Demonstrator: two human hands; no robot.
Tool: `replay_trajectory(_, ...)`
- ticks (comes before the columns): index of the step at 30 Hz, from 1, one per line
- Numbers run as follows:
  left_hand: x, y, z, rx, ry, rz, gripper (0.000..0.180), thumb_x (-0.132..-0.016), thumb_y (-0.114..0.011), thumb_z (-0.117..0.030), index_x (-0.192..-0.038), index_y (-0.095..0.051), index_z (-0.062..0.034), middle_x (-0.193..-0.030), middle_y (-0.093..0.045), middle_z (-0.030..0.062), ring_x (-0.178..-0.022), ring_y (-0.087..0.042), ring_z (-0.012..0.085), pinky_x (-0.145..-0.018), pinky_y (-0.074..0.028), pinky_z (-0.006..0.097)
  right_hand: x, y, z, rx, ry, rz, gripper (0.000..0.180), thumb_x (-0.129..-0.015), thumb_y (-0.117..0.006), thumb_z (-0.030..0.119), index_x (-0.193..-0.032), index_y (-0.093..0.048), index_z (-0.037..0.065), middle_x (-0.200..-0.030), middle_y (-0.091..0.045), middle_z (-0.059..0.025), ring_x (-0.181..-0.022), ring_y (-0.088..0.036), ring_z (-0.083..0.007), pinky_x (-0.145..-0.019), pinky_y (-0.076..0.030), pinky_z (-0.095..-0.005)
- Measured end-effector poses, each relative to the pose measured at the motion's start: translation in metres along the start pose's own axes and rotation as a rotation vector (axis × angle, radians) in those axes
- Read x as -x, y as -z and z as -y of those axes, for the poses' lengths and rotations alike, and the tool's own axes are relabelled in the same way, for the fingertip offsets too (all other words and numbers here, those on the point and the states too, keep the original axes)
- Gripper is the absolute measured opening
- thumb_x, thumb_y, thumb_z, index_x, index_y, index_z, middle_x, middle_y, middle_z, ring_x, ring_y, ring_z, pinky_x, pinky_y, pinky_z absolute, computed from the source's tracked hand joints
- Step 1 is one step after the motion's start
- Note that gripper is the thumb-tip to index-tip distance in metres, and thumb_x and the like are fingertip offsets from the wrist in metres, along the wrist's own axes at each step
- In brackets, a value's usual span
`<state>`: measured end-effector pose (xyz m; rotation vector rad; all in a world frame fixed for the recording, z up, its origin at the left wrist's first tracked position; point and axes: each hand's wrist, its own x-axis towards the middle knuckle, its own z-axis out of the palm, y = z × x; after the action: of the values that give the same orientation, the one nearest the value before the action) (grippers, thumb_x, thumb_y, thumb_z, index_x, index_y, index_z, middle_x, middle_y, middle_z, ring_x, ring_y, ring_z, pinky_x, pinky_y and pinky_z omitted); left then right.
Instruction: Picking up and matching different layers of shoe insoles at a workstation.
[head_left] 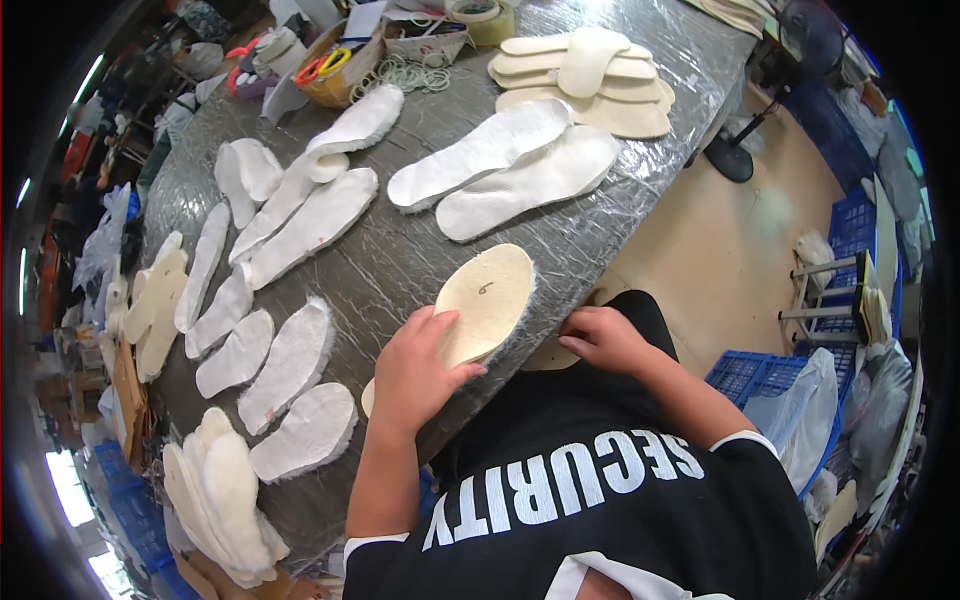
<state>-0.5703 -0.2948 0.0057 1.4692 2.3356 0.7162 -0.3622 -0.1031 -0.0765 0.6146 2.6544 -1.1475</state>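
Note:
My left hand (418, 368) presses down on a tan insole (487, 298) lying backing side up at the near edge of the grey wrapped table (400, 255); fleece shows along its rim. At the table's edge my right hand (602, 338) has its fingers curled, touching a second tan piece (552, 356) that sticks out from under the edge. Whether that hand grips it is unclear. A black shirt with white print fills the lower middle.
Several white fleece insoles (290, 365) lie spread over the table, with a stack (222, 495) at the near left and tan ones (590, 75) piled at the far side. Scissors, tape and rubber bands (405, 72) sit at the back. Blue crates (760, 375) stand on the floor at right.

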Motion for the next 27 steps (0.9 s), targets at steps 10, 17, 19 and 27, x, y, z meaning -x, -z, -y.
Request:
replay_trajectory(10, 0.004, 0.002, -0.01, -0.043, 0.088, -0.005, 0.069, -0.046, -0.087, -0.017, -0.11, -0.063, -0.0051, -0.119, -0.06, 0.0144, -0.104, -0.058, 0.034, -0.089, -0.048, 0.041, -0.005, 0.035, 0.033, -0.682, 0.257, -0.5, 0.029, -0.086, -0.062, 0.003, -0.113, -0.055, -0.002, -0.109, -0.058, -0.016, -0.087, -0.065, -0.0211, -0.08, -0.052, -0.0311)
replay_trajectory(17, 0.018, -0.005, -0.004, -0.108, -0.188, -0.099, 0.052, -0.054, -0.082, -0.013, -0.103, -0.066, -0.0105, -0.113, -0.061, 0.0086, -0.101, -0.059, 0.0311, -0.079, -0.045, 0.041, -0.036, 0.05, 0.019, -1.532, 0.045, 0.269, 0.039, -0.102, -0.043, 0.028, -0.126, -0.053, -0.001, -0.112, -0.063, -0.0108, -0.104, -0.06, -0.0148, -0.09, -0.048, -0.029)
replay_trajectory(19, 0.017, -0.006, -0.006, -0.182, -0.279, -0.127, 0.048, -0.056, -0.079, -0.011, -0.102, -0.067, -0.0141, -0.113, -0.061, 0.0058, -0.101, -0.06, 0.0286, -0.08, -0.043, 0.042, -0.044, 0.051, 0.014, -1.482, 0.115, 0.324, 0.037, -0.101, -0.044, 0.029, -0.122, -0.056, 0.0, -0.108, -0.064, -0.0088, -0.1, -0.059, -0.0128, -0.086, -0.048, -0.0279)
replay_trajectory(27, 0.012, -0.003, -0.017, -0.307, -0.345, -0.043, 0.029, -0.067, -0.076, -0.015, -0.095, -0.069, -0.0162, -0.115, -0.061, 0.001, -0.107, -0.058, 0.0262, -0.083, -0.042, 0.041, -0.053, 0.072, 0.011, -1.288, 0.138, 0.503, 0.035, -0.088, -0.066, 0.036, -0.089, -0.064, 0.001, -0.079, -0.064, -0.004, -0.074, -0.058, -0.0105, -0.067, -0.047, -0.0262)
